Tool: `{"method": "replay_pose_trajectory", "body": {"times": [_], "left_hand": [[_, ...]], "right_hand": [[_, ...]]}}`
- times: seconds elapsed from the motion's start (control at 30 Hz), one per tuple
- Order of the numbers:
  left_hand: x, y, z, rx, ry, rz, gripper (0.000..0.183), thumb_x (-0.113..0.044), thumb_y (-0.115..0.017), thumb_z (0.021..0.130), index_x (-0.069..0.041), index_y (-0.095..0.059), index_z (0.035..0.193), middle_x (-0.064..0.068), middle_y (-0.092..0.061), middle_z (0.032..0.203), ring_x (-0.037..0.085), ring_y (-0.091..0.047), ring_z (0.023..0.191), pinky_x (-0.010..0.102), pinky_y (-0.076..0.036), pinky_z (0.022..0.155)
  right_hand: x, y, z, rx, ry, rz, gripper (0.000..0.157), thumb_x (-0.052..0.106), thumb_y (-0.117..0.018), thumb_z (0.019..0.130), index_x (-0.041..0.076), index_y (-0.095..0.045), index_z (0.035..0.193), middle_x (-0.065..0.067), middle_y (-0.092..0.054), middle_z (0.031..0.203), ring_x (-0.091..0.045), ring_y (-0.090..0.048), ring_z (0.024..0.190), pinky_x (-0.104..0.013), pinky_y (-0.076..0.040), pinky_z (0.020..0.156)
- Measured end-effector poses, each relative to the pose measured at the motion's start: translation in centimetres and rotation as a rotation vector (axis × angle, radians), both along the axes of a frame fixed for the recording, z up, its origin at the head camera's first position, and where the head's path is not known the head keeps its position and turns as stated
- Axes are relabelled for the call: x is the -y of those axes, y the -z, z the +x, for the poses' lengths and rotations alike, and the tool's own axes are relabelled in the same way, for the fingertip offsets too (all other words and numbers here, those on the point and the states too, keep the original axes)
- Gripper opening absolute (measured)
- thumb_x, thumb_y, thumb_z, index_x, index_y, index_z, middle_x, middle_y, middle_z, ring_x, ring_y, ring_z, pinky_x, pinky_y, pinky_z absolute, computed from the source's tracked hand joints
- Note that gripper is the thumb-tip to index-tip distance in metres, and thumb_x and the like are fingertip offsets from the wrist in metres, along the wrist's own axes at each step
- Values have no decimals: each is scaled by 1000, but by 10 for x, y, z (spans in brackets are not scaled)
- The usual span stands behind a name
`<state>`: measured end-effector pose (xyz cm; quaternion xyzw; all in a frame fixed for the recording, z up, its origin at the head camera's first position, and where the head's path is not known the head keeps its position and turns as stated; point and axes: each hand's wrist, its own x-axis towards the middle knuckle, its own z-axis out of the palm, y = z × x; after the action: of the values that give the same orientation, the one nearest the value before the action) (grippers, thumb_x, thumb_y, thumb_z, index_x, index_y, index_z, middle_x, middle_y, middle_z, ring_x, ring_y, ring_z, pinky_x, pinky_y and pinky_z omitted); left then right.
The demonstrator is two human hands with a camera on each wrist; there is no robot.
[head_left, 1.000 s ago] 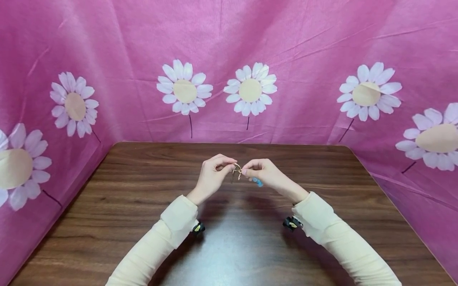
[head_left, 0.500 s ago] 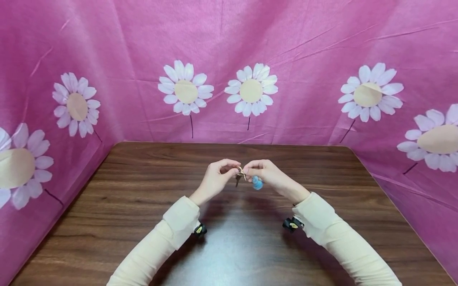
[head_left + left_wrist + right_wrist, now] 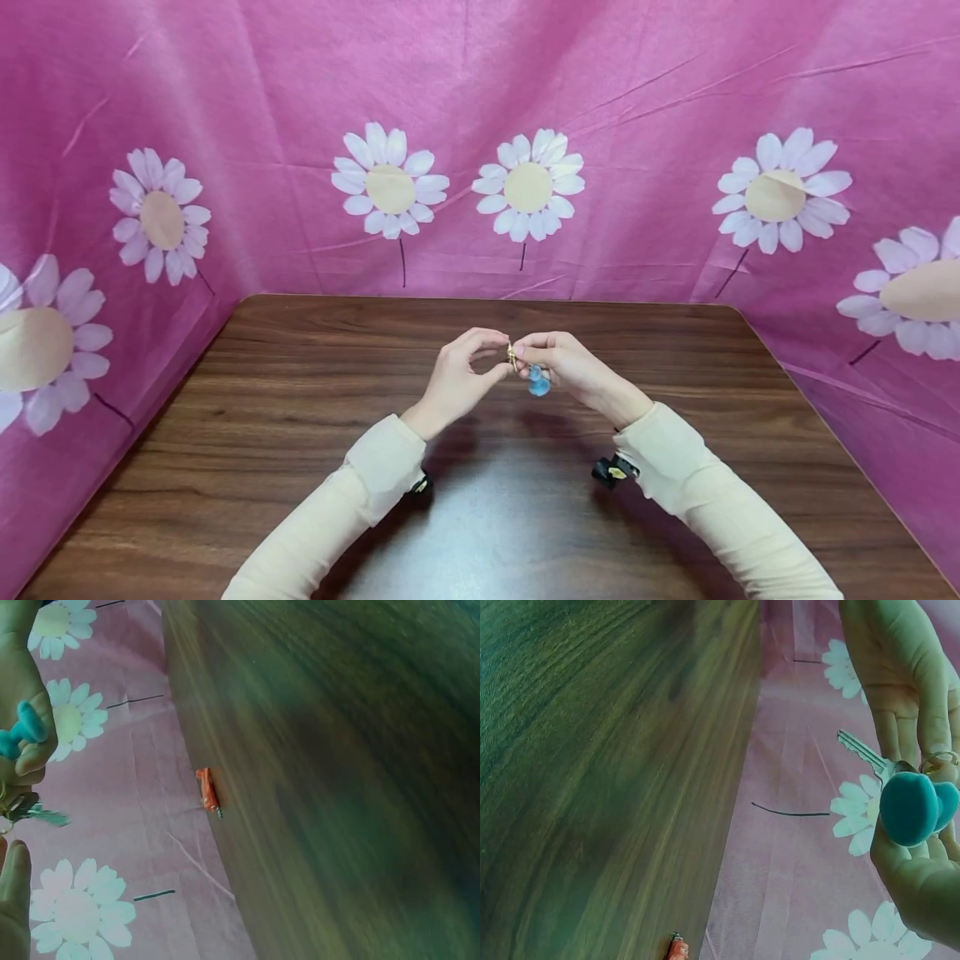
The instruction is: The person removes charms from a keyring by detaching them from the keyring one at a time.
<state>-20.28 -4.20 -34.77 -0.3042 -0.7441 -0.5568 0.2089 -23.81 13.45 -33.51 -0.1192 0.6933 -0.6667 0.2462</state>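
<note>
In the head view both hands meet over the table's far middle, around a gold key ring [image 3: 512,357]. My right hand [image 3: 566,367] pinches the ring between thumb and forefinger. From the other side, my left hand [image 3: 459,379] holds it at the tips of its thumb and fingers. A blue rounded charm [image 3: 538,382] dangles under the right fingers. The right wrist view shows this charm [image 3: 909,810] up close, with a silver key [image 3: 862,752] pointing away beside it. Fingers partly hide the ring there.
An orange item with a small metal end [image 3: 208,790] lies near the table's far edge, hidden behind the hands in the head view. Pink cloth [image 3: 637,100] with white daisies surrounds the brown wooden table [image 3: 300,400].
My left hand has shifted right, closer to the right hand, and its fingers have spread. The ring has turned edge-on, and the blue charm hangs lower than a second ago.
</note>
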Motion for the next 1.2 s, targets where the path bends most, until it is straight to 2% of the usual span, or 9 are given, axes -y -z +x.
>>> {"method": "replay_pose_trajectory", "body": {"times": [0.1,0.33,0.43,0.53,0.63,0.77,0.93,1.0,1.2], "left_hand": [[-3,-1,0,47,12,-7,30,7,-70,73,11,-59,101,24,-63,97,33,-64,90,36,-52,83],[-2,2,-5,181,98,14,29,7,-67,77,11,-57,104,25,-63,105,33,-63,98,37,-50,88],[-1,4,-6,181,109,7,30,7,-67,77,10,-58,105,24,-63,102,33,-63,95,35,-51,87],[0,5,-7,144,90,16,31,7,-69,74,11,-60,104,24,-61,100,34,-63,92,34,-52,85],[1,5,-7,102,62,16,31,7,-71,72,11,-61,101,24,-61,99,34,-64,89,33,-52,84],[2,6,-9,45,56,0,30,7,-71,72,12,-61,100,24,-61,97,34,-64,88,32,-53,83],[2,7,-8,54,37,-24,23,6,-70,73,11,-61,94,23,-63,95,33,-65,88,33,-53,82],[2,7,-7,77,29,-32,18,5,-70,74,10,-60,88,23,-64,96,31,-65,88,32,-53,81],[0,29,-22,88,51,-31,7,3,-68,77,7,-63,81,21,-66,103,29,-65,94,26,-52,81]], "right_hand": [[-2,0,2,3,-8,-16,10,9,-51,91,7,-60,93,3,-61,74,-5,-56,66,-16,-47,59],[-4,0,1,19,-43,-19,12,11,-51,91,12,-62,86,4,-61,74,-4,-56,66,-17,-45,57],[-5,0,1,24,-40,-9,12,10,-51,91,13,-62,87,4,-60,73,-4,-56,65,-17,-45,56],[-6,1,0,12,-29,15,11,10,-52,90,12,-62,88,5,-59,72,-4,-55,64,-16,-45,54],[-7,1,-2,-62,-21,102,8,13,-56,88,8,-63,89,6,-58,68,-4,-51,60,-17,-41,50],[-7,2,-2,-251,-17,258,18,16,-63,84,1,-64,94,7,-60,67,-6,-47,55,-18,-35,45],[-4,3,1,-430,-8,338,15,12,-64,84,0,-65,93,3,-61,69,-6,-40,48,-19,-33,41],[-3,4,3,-460,4,351,11,11,-62,85,2,-66,90,2,-60,68,-5,-39,46,-19,-33,41],[-1,5,3,-445,39,336,12,10,-60,87,-1,-66,90,1,-55,63,-6,-39,45,-19,-34,42]]}}
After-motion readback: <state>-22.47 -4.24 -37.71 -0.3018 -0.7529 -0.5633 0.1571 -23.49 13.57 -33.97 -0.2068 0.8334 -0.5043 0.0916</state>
